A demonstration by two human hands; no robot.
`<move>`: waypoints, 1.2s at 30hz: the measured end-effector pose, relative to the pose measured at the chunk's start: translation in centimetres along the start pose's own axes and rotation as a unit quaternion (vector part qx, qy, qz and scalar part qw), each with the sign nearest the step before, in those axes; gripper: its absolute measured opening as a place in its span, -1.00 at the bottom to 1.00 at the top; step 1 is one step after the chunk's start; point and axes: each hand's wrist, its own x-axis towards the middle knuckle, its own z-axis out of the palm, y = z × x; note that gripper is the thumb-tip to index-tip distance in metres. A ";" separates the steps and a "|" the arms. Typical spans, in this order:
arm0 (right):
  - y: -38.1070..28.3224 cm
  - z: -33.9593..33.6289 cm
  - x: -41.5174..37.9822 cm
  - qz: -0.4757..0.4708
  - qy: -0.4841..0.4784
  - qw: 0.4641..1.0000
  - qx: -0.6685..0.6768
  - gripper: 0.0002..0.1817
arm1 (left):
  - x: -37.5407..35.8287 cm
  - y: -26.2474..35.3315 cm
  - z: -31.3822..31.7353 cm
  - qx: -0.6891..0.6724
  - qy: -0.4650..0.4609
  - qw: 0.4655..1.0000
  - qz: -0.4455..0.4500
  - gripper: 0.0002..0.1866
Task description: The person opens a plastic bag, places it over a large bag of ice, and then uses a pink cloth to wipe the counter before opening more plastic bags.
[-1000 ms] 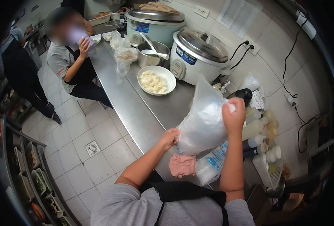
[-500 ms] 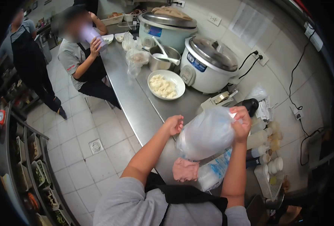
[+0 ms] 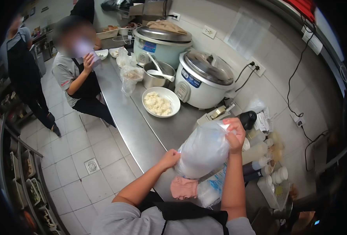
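Observation:
A puffed-out translucent plastic bag lies tilted between my hands over the steel counter. My right hand is closed on its upper right end, where a small white patch shows at the fingers. At the lower left side of the bag, my left hand pinches the plastic edge. What the bag contains cannot be made out through the cloudy film. Just below it lies a crumpled pink cloth, beside a clear packet with blue print. Beyond the bag stands a white bowl of rice.
Two rice cookers and a steel pot with a white ladle line the wall side. Bottles and a white basket stand at right. A seated person drinks from a purple cup at the counter's left.
My left hand, which was curled beside the bag, has come down and closed on its left edge. My right hand keeps its hold. The camera view has shifted slightly.

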 end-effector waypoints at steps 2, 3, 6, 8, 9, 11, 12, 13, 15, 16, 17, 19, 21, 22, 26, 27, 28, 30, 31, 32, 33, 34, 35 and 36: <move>-0.1 -0.5 -0.4 0.000 -0.011 1.000 -0.011 -0.86 | -0.6 0.0 -0.5 -0.015 -0.052 0.997 -0.051 -0.77; 0.4 -0.7 -0.2 -0.015 -0.016 1.000 -0.010 -0.86 | -0.4 0.2 -0.7 -0.015 -0.048 0.998 -0.048 -0.78; 0.6 0.0 -0.3 0.003 0.005 1.000 0.017 -0.87 | -0.7 -0.9 -0.9 -0.011 -0.034 0.998 -0.051 -0.80; 0.0 -0.1 -0.1 0.029 0.013 0.999 -0.002 -0.86 | 0.0 -1.9 -0.6 -0.038 -0.040 0.997 -0.053 -0.82; -0.2 -0.1 -0.1 0.033 0.011 0.999 -0.008 -0.86 | 0.1 -1.7 -0.4 0.005 -0.018 1.000 -0.024 -0.82; -0.1 -0.6 -0.3 0.046 -0.008 0.999 0.027 -0.87 | -0.3 -1.7 -0.1 0.114 0.007 0.993 -0.005 -0.82; 0.1 -0.6 0.1 0.045 -0.019 0.998 0.048 -0.88 | -0.5 -0.9 -0.3 0.170 0.025 0.985 0.010 -0.81; 0.3 -0.6 0.2 0.044 -0.012 0.998 0.053 -0.88 | -0.6 -0.4 -0.3 0.214 0.025 0.976 0.017 -0.80; 1.0 -0.9 0.3 0.047 -0.025 0.994 0.090 -0.88 | -0.4 0.5 0.1 0.303 0.026 0.952 0.037 -0.77; 1.1 -1.0 0.4 0.051 -0.034 0.993 0.104 -0.88 | 0.0 0.7 0.2 0.343 0.020 0.938 0.037 -0.77; 1.0 -1.0 0.6 0.065 -0.030 0.990 0.120 -0.88 | 0.5 0.6 0.4 0.379 0.013 0.925 0.036 -0.76; 1.3 -1.1 1.0 0.061 -0.034 0.989 0.128 -0.88 | 2.0 -0.3 1.1 0.428 0.003 0.903 0.028 -0.74; 1.6 -1.3 1.0 0.065 -0.030 0.990 0.123 -0.88 | 3.0 -0.8 1.4 0.459 -0.001 0.888 0.013 -0.73; 1.7 -1.5 1.1 0.065 -0.024 0.991 0.113 -0.87 | 2.9 -0.3 1.5 0.460 0.002 0.888 0.014 -0.73; 3.0 -2.0 0.3 0.029 0.007 0.996 0.088 -0.78 | 2.1 1.0 1.6 0.472 0.013 0.881 0.016 -0.74; 3.2 -2.1 -0.1 0.032 0.019 0.995 0.096 -0.75 | 2.2 1.0 1.7 0.475 0.016 0.880 0.015 -0.74; 3.3 -2.0 -0.6 0.036 0.031 0.994 0.103 -0.71 | 2.2 1.0 1.8 0.474 0.024 0.880 0.016 -0.74; 3.5 -1.9 -1.2 0.042 0.050 0.992 0.110 -0.64 | 2.3 0.7 1.9 0.474 0.036 0.879 0.016 -0.73; 3.6 -1.9 -1.6 0.044 0.056 0.991 0.109 -0.61 | 2.3 0.5 2.0 0.473 0.045 0.880 0.024 -0.73; 3.6 -1.9 -2.0 0.048 0.062 0.991 0.108 -0.57 | 2.4 0.5 2.0 0.471 0.054 0.880 0.031 -0.73; 3.3 -1.9 -2.3 0.061 0.065 0.992 0.086 -0.53 | 2.4 0.4 2.0 0.470 0.063 0.880 0.037 -0.72; 2.8 -1.7 -2.4 0.076 0.068 0.993 0.065 -0.49 | 2.4 0.3 1.9 0.462 0.066 0.883 0.044 -0.72; 2.5 -1.4 -2.8 0.090 0.070 0.992 0.045 -0.45 | 2.6 0.2 1.8 0.454 0.069 0.887 0.050 -0.72; 2.6 -1.2 -3.7 0.089 0.093 0.992 0.002 -0.41 | 2.5 0.3 1.8 0.446 0.073 0.890 0.058 -0.72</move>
